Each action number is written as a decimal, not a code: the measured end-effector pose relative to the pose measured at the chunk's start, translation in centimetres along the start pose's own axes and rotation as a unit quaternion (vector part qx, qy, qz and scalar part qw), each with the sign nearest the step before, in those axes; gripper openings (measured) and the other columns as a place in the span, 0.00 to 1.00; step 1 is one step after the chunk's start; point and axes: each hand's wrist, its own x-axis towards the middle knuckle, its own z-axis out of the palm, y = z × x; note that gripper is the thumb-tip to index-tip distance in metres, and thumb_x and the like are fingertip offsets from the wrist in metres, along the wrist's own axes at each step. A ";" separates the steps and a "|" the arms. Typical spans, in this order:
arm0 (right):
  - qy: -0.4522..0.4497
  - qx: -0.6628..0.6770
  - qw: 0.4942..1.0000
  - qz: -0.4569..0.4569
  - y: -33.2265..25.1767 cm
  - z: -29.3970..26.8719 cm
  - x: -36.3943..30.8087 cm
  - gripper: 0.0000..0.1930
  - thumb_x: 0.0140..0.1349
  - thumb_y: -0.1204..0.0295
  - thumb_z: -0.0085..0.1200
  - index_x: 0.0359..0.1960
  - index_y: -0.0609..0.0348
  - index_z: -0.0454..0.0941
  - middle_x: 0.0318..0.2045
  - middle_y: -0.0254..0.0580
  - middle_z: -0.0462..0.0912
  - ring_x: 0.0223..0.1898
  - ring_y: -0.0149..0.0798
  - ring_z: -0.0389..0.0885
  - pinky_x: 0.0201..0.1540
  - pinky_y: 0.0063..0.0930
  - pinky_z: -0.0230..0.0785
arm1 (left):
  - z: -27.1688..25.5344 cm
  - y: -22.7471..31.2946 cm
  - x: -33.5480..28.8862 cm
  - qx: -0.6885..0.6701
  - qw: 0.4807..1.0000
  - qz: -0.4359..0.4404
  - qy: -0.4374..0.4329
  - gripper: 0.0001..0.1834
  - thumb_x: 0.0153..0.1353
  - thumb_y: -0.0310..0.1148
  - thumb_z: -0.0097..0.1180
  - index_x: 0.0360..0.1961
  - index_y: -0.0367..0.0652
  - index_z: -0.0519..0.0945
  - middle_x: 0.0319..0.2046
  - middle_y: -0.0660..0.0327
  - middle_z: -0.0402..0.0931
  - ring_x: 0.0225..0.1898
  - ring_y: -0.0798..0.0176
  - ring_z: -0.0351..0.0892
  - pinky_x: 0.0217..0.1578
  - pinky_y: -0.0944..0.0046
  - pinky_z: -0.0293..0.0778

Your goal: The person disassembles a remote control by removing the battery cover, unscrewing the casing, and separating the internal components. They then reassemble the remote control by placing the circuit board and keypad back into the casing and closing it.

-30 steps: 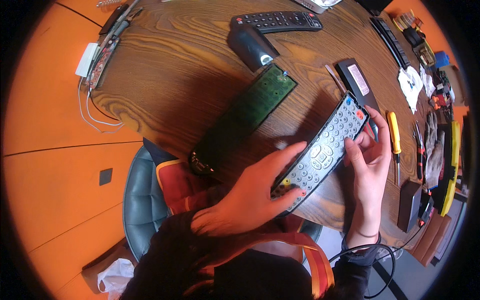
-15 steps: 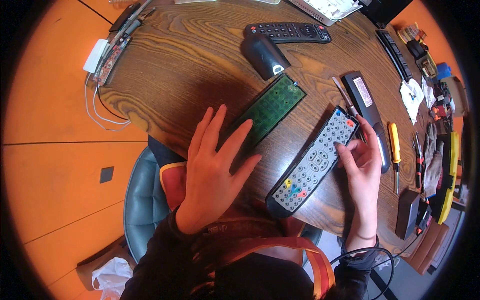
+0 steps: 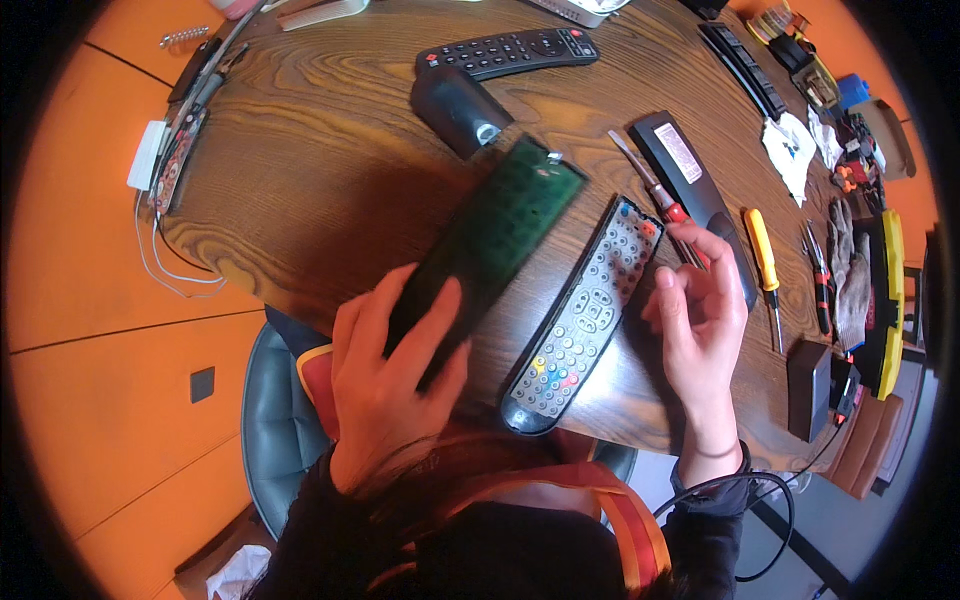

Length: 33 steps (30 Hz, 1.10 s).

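Note:
My left hand [image 3: 395, 375] grips the lower end of a green circuit board [image 3: 490, 225], lifted and slightly blurred, with thumb and fingers along its two sides. Just right of it, an opened remote control half [image 3: 580, 320] lies on the table, its grey rubber keypad facing up with a few coloured buttons. My right hand [image 3: 700, 310] hovers beside that keypad, thumb and forefinger curled but apart, holding nothing. Behind its fingertips lie a red-handled screwdriver [image 3: 672, 208] and a black remote back cover [image 3: 680, 165] with a pale label.
A whole black remote [image 3: 510, 52] and a dark curved plastic piece [image 3: 460, 110] lie at the far side. To the right are a yellow screwdriver [image 3: 762, 250], red-handled pliers [image 3: 820, 285], a grey glove [image 3: 850, 270] and a black box [image 3: 808, 390]. Wires and a small board [image 3: 180, 160] sit at left.
My left hand has closed on the circuit board and raised it off the table toward me. My right hand has let go of the keypad half, which now lies flat. The view has shifted.

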 end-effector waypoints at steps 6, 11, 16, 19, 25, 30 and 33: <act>-0.007 0.241 0.968 -0.073 0.6 0.1 -1.4 0.17 0.52 0.79 0.57 0.44 0.64 0.68 0.37 0.38 0.75 0.39 0.28 0.74 0.43 0.21 0.67 | 0.5 3.1 0.5 -0.229 0.965 0.093 -0.089 0.27 0.39 0.24 0.63 0.46 0.39 0.75 0.50 0.46 0.67 0.45 0.49 0.70 0.46 0.60 0.67; -0.026 0.447 0.894 0.013 -0.3 0.1 -1.8 0.38 0.48 0.57 0.63 0.56 0.63 0.60 0.51 0.55 0.70 0.52 0.49 0.70 0.54 0.42 0.65 | 2.3 4.9 1.3 -0.256 0.959 0.121 -0.008 0.25 0.38 0.23 0.62 0.44 0.37 0.76 0.47 0.46 0.69 0.43 0.50 0.71 0.44 0.60 0.67; -0.097 0.524 0.846 -0.016 -1.0 0.2 -1.3 0.38 0.49 0.72 0.61 0.60 0.61 0.52 0.56 0.63 0.62 0.57 0.55 0.65 0.58 0.45 0.59 | 2.5 5.5 1.7 -0.230 0.964 0.134 -0.029 0.25 0.39 0.23 0.61 0.45 0.36 0.76 0.47 0.44 0.69 0.42 0.51 0.72 0.44 0.60 0.67; -0.111 0.504 0.856 -0.029 -0.8 -0.1 -0.8 0.35 0.51 0.68 0.60 0.58 0.63 0.55 0.53 0.63 0.66 0.53 0.53 0.69 0.55 0.46 0.63 | 1.9 5.7 1.6 -0.252 0.959 0.121 -0.051 0.24 0.43 0.26 0.60 0.46 0.35 0.75 0.48 0.44 0.68 0.44 0.50 0.71 0.45 0.59 0.67; -0.088 0.610 0.787 0.010 -0.1 -2.0 0.1 0.38 0.56 0.49 0.49 0.60 0.62 0.52 0.55 0.57 0.64 0.54 0.45 0.69 0.52 0.49 0.66 | 1.1 3.2 1.9 -0.191 0.979 0.070 0.034 0.27 0.46 0.30 0.62 0.49 0.34 0.72 0.46 0.44 0.66 0.44 0.48 0.70 0.44 0.59 0.67; -0.132 0.736 0.664 0.019 0.7 -2.9 0.6 0.39 0.58 0.44 0.41 0.63 0.59 0.48 0.59 0.55 0.58 0.57 0.44 0.65 0.53 0.51 0.64 | 5.0 4.4 1.6 -0.068 0.992 0.035 -0.105 0.36 0.43 0.36 0.65 0.53 0.36 0.64 0.40 0.51 0.66 0.41 0.48 0.68 0.40 0.60 0.68; -0.125 0.775 0.619 0.008 0.9 -3.6 0.7 0.41 0.58 0.45 0.42 0.64 0.60 0.44 0.60 0.56 0.55 0.57 0.47 0.64 0.52 0.52 0.64 | 5.8 5.0 1.7 -0.049 0.991 -0.016 -0.124 0.37 0.42 0.35 0.65 0.53 0.37 0.63 0.37 0.51 0.68 0.39 0.47 0.70 0.39 0.60 0.68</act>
